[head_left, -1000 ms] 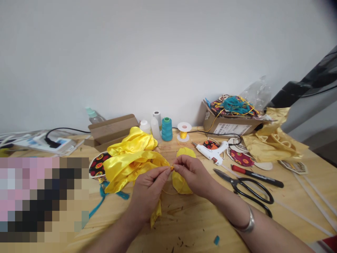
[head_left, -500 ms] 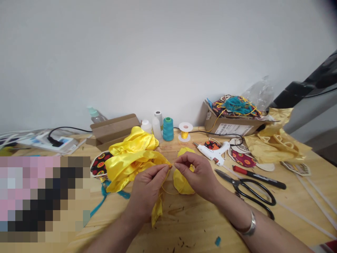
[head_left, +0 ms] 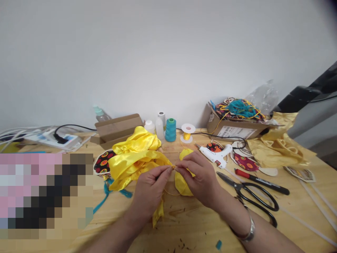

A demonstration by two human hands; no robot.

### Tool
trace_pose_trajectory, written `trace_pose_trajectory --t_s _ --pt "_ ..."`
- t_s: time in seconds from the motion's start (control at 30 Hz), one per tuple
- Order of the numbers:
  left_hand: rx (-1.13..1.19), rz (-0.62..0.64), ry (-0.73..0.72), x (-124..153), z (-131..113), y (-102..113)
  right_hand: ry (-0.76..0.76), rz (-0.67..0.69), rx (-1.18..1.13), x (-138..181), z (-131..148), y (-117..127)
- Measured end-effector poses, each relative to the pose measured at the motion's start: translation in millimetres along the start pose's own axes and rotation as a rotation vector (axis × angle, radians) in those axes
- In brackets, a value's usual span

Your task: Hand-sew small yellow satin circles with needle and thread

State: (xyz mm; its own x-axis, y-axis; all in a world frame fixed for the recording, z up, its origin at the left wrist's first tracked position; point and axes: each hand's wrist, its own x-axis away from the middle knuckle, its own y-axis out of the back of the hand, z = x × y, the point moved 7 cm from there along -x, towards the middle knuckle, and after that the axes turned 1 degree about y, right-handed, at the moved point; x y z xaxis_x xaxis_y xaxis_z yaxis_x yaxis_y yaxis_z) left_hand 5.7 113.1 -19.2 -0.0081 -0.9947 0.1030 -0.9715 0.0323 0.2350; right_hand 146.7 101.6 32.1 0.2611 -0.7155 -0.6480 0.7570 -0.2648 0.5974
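Note:
Over the wooden table (head_left: 189,225), my left hand (head_left: 147,195) and my right hand (head_left: 197,177) meet fingertip to fingertip. Both pinch a gathered point of yellow satin fabric (head_left: 134,156). A thin yellow cord (head_left: 171,192) loops down beneath that pinch. The bulk of the satin lies heaped to the left, and a smaller yellow piece (head_left: 184,182) sits under my right hand. A strip of satin hangs down below my left palm. A silver bangle (head_left: 249,228) circles my right wrist.
Right of my hands lie a white glue gun (head_left: 217,154), black scissors (head_left: 252,196) and a red-and-black marker (head_left: 262,181). Behind stand thread spools (head_left: 170,130), a small cord reel (head_left: 187,133), white bottles, two cardboard boxes (head_left: 231,128) and gold fabric (head_left: 280,147). Patterned cutouts and glue sticks lie about.
My hands stay pinched together on the satin and cord, with small finger shifts. The view has drifted slightly, so everything sits a little further right and lower.

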Motion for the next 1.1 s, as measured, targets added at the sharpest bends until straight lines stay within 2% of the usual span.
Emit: trace_pose_trajectory --t_s 0.33,0.53,0.73,1.1 --pt "-0.019 -0.001 -0.012 0.0 -2.0 1.4 0.068 0.052 0.009 0.0 8.1 -3.3" --pt "-0.025 0.02 -0.012 0.3 -3.1 -1.0 -0.132 -0.034 -0.208 -2.1 -8.3 1.3" --pt "-0.08 0.028 -0.073 4.6 -6.6 -1.3 -0.323 0.062 -0.342 -2.1 -25.8 -7.9" --pt "-0.075 0.056 -0.135 4.2 -8.0 -4.9 -0.407 0.159 -0.421 -0.8 -34.8 -17.8"
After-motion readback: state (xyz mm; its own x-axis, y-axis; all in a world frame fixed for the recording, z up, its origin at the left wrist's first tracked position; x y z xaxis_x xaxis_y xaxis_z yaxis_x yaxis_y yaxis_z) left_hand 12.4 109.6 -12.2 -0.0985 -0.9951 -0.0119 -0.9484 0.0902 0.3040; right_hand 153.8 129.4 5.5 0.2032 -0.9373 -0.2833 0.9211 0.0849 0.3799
